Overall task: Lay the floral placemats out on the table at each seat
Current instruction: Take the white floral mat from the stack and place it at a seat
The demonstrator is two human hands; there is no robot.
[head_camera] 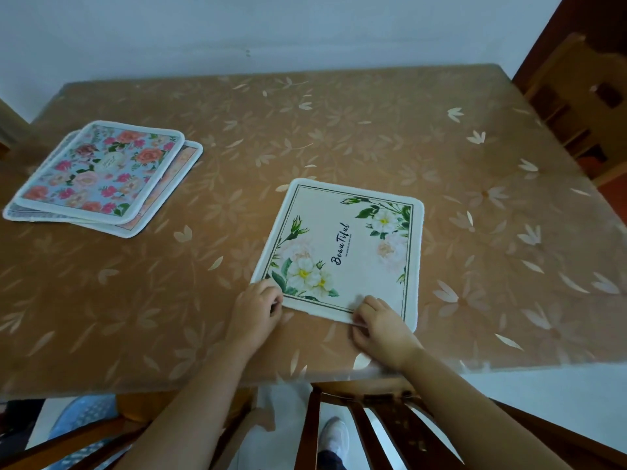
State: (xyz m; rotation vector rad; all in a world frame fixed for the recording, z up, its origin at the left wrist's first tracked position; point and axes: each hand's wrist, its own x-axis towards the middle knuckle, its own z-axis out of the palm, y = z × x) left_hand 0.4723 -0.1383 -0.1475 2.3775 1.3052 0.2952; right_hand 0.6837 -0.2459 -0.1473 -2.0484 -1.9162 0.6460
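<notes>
Cream placemat (346, 252) with white flowers lies flat on the table (373, 130) near its front edge, just ahead of both hands. Left hand (258, 307) grips its near-left corner, hiding it; right hand (380, 329) pinches the near hem. Small print under "BeauTiful" is unreadable. Nearly square, the mat sits skewed, lettering running away from the person.

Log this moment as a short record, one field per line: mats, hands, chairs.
laid mat: cream placemat, flat on the table, skewed to its near edge
left hand: grips the mat's near left corner
right hand: pinches the mat's near edge
stack: stack of placemats, far left, blue rose mat on top
chairs: wooden chair at the near edge; second chair at the far right
</notes>
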